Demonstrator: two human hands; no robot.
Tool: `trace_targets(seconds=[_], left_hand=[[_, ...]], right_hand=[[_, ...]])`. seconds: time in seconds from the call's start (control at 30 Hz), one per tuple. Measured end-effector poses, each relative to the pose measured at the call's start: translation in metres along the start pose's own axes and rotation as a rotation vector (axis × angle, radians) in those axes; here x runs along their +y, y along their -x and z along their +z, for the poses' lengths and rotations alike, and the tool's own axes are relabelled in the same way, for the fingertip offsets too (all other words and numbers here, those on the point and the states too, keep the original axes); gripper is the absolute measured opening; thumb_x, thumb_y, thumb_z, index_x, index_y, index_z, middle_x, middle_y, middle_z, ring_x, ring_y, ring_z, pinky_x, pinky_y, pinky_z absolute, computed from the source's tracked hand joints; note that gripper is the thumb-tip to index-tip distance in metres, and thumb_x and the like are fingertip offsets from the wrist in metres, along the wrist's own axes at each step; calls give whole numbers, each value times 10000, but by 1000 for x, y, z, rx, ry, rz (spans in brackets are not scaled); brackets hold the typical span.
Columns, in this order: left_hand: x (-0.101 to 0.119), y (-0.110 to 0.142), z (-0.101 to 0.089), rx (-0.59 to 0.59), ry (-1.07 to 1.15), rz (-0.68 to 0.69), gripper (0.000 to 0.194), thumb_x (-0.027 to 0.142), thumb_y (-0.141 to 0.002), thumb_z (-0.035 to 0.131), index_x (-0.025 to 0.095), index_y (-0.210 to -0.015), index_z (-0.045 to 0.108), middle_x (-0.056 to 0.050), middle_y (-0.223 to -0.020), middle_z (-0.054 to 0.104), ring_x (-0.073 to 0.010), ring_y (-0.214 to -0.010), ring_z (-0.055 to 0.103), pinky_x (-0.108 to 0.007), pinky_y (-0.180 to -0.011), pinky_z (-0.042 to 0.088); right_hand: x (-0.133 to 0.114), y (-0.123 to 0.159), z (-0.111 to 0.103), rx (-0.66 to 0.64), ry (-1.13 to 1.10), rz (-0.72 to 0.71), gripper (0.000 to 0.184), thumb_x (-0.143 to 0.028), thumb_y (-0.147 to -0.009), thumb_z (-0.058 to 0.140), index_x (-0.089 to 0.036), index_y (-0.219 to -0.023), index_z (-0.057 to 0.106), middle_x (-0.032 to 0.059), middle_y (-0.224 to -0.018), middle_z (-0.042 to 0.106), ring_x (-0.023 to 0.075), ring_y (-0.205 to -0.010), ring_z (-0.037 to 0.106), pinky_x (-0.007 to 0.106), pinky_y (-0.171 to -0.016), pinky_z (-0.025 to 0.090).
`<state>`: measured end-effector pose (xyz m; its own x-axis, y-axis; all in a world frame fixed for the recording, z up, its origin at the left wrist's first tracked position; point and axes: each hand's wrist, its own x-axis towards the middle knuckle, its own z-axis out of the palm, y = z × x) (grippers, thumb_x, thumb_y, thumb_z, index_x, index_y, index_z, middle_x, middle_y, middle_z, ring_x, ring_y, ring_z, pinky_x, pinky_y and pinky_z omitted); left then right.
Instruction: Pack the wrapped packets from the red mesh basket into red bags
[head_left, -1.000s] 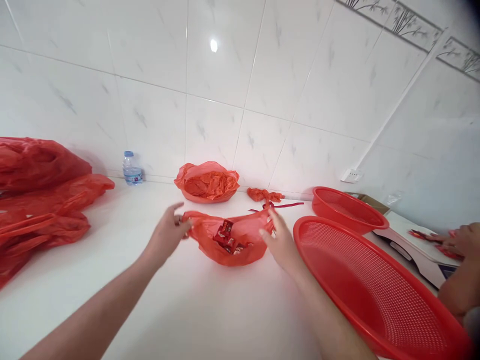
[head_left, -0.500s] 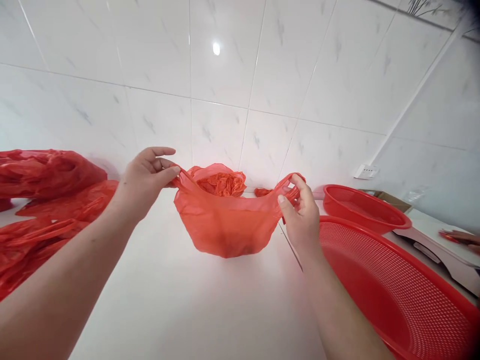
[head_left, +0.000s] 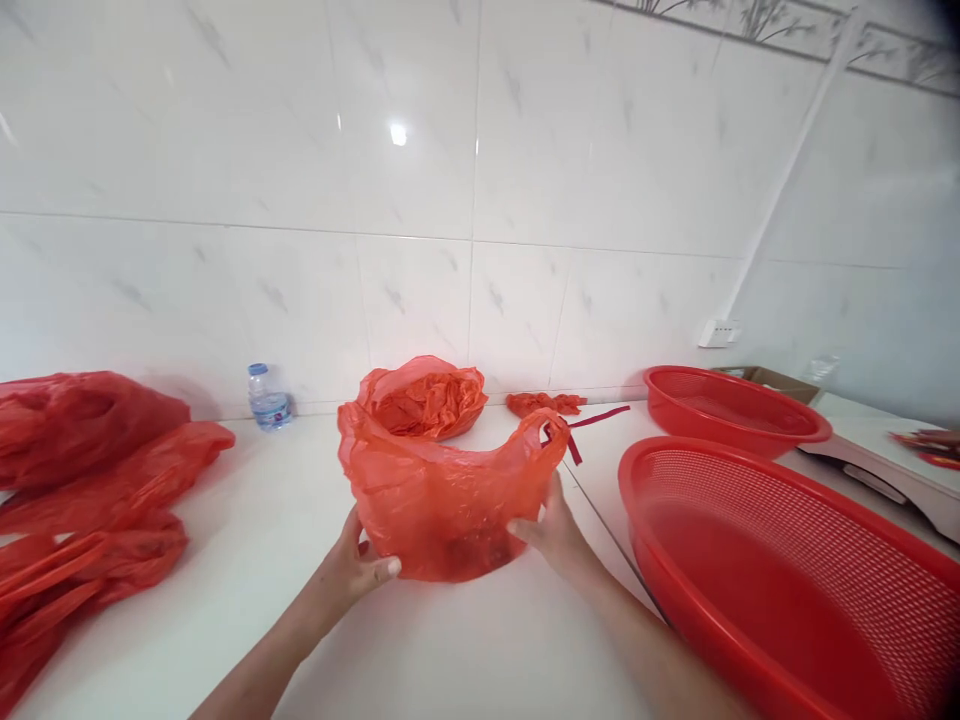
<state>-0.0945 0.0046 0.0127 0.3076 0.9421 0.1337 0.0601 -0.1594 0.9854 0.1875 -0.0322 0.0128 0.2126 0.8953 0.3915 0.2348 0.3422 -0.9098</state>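
Note:
A red plastic bag [head_left: 450, 500] stands open-topped on the white table, with something dark showing faintly through its lower part. My left hand [head_left: 356, 575] grips its lower left side, thumb in front and the other fingers mostly hidden behind. On the right side my right hand [head_left: 551, 525] holds it the same way, thumb pressed on the front. The bag's right handle loop stands up above that hand, beside dark red strips [head_left: 592, 420]. Just behind, another open red bag [head_left: 427, 400] has crumpled red plastic inside.
Piles of red plastic bags [head_left: 90, 480] lie at the left. A small water bottle [head_left: 268, 400] stands by the tiled wall. A large red mesh basket [head_left: 720, 560] and a smaller red basket [head_left: 735, 410] are at the right, near another person's hand [head_left: 941, 440] over a white surface.
Both hands have let go of the bag's handles and moved down to its lower sides. The view has shifted, bringing the water bottle into sight.

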Motion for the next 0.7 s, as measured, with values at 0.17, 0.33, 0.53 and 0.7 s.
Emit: trace_targets(seconds=[0.17, 0.33, 0.53, 0.7], left_hand=[[30, -28, 45, -104, 247, -83, 796, 430, -624, 789, 231, -1327, 473, -135, -1241, 613, -357, -1116, 577, -434, -872, 511], [25, -54, 61, 37, 520, -310, 461, 333, -755, 704, 171, -1170, 589, -128, -1048, 704, -292, -895, 687, -392, -749, 560], [-10, -63, 54, 151, 691, -361, 304, 218, -796, 655, 142, -1086, 597, -131, -1021, 702, -259, -883, 693, -355, -753, 572], [-15, -65, 53, 204, 723, -347, 256, 173, -776, 649, 151, -1028, 607, -77, -858, 717, -213, -738, 701, -293, -638, 563]], right_hand=[[-6, -26, 13, -375, -70, 160, 521, -337, -635, 768, -218, -1119, 613, 70, -1096, 663, 295, -1070, 581, 426, -883, 473], [7, -36, 19, -341, -363, 292, 482, -391, -667, 760, -216, -1098, 635, 69, -1126, 660, 268, -1092, 578, 410, -952, 427], [36, -38, 25, -63, -399, 361, 487, -545, -724, 672, -169, -1032, 650, 102, -1049, 683, 270, -989, 623, 391, -880, 459], [37, -38, 29, -6, -347, 349, 513, -628, -770, 560, -155, -944, 657, 86, -893, 689, 229, -818, 622, 332, -743, 477]])
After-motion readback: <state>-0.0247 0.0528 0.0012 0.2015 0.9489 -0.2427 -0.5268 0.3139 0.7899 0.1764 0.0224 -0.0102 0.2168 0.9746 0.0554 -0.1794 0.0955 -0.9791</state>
